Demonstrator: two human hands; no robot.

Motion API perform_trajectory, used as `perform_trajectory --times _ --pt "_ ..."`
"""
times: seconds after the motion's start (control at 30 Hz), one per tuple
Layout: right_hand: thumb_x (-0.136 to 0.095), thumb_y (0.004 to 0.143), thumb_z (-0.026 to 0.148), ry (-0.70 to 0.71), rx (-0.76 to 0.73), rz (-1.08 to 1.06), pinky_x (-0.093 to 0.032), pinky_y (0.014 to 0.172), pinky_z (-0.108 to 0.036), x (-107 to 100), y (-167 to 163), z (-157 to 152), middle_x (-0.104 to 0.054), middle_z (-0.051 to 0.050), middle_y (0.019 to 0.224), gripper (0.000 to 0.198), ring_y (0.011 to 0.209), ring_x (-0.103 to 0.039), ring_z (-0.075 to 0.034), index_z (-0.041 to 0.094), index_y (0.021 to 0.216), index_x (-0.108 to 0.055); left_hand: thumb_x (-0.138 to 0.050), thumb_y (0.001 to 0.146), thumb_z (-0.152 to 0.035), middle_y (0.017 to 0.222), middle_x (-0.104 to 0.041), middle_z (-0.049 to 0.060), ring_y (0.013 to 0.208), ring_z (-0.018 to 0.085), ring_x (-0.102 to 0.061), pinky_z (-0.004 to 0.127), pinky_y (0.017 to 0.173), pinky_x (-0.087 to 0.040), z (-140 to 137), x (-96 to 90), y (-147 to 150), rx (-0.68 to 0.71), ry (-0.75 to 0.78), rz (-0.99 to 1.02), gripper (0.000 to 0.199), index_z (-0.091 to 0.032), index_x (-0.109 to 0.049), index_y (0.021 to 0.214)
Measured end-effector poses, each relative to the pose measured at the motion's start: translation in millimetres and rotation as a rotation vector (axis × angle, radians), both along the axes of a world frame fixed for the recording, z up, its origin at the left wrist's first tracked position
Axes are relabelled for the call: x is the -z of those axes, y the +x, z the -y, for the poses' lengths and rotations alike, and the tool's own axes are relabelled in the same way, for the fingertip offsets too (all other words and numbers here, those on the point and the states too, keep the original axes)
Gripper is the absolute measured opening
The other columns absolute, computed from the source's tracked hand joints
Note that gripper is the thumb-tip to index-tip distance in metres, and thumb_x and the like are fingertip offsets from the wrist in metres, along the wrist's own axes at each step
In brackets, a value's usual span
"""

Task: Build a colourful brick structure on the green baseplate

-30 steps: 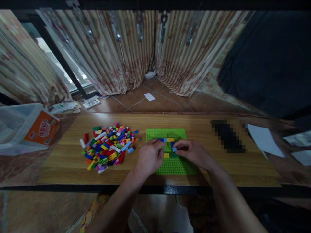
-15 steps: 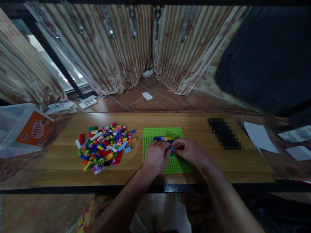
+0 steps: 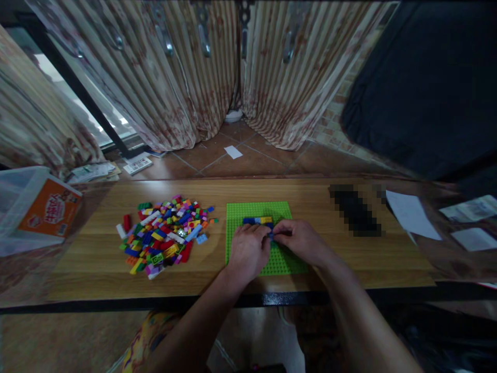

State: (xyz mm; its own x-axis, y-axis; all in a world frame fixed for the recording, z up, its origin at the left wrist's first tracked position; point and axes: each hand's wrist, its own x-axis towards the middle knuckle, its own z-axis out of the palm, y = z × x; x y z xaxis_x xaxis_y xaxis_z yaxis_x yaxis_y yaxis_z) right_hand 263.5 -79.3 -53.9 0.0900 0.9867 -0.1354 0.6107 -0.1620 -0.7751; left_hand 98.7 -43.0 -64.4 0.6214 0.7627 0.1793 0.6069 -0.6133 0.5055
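Observation:
A green baseplate [image 3: 285, 265] lies on the table under both hands. Towards its far side sits a row of bricks, blue at the left end with a yellow brick [image 3: 266, 220] at the right. My right hand [image 3: 298, 239] pinches a small blue brick [image 3: 271, 234] between thumb and forefinger, just in front of that row. From the other side my left hand [image 3: 249, 252] is closed, with its thumb and forefinger tips at the same small brick. Its curled fingers cover part of the plate and the near side of the row.
A heap of mixed bricks [image 3: 163, 235] spreads over the left of the wooden table [image 3: 93, 269]. Beyond the left end stands a clear plastic box [image 3: 21, 207] with an orange label. A pixelated dark object [image 3: 355, 210] and a white paper sheet [image 3: 413, 215] lie at the right.
My hands have brought the small blue brick slightly closer to the row, and less of it shows between my fingertips. The whole view has shifted a little.

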Motion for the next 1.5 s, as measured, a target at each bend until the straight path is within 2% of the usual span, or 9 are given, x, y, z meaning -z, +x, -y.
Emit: perform_trajectory --times 0.47,1.1,1.5 --pt "-0.058 0.077 0.025 -0.026 0.069 0.106 -0.041 0.064 -0.028 -4.5 1.4 -0.2 -0.067 -0.001 0.066 0.013 0.063 -0.059 -0.016 0.019 0.075 -0.069 -0.048 0.090 -0.019 0.095 -0.072 0.004 0.090 0.021 -0.064 0.039 0.085 -0.047 2.6 1.7 0.2 -0.018 -0.026 0.044 0.022 -0.021 -0.065 0.103" --pt "-0.060 0.074 0.020 -0.014 0.065 0.099 -0.043 0.066 -0.029 0.3 -1.4 -1.0 -0.071 -0.001 0.073 0.011 0.068 -0.061 -0.016 0.020 0.076 -0.070 -0.050 0.088 -0.017 0.094 -0.071 0.005 0.088 0.020 -0.063 0.039 0.088 -0.046 2.5 1.7 1.8 -0.019 -0.036 0.039 0.024 -0.020 -0.063 0.108" --pt "-0.061 0.072 0.020 -0.007 0.087 0.095 -0.044 0.063 -0.029 0.6 -1.5 -1.3 -0.070 0.000 0.069 0.010 0.063 -0.060 -0.015 0.021 0.074 -0.070 -0.053 0.087 -0.017 0.098 -0.072 0.004 0.093 0.022 -0.064 0.041 0.089 -0.045 3.8 3.5 2.5 -0.028 -0.024 0.050 0.022 -0.021 -0.062 0.107"
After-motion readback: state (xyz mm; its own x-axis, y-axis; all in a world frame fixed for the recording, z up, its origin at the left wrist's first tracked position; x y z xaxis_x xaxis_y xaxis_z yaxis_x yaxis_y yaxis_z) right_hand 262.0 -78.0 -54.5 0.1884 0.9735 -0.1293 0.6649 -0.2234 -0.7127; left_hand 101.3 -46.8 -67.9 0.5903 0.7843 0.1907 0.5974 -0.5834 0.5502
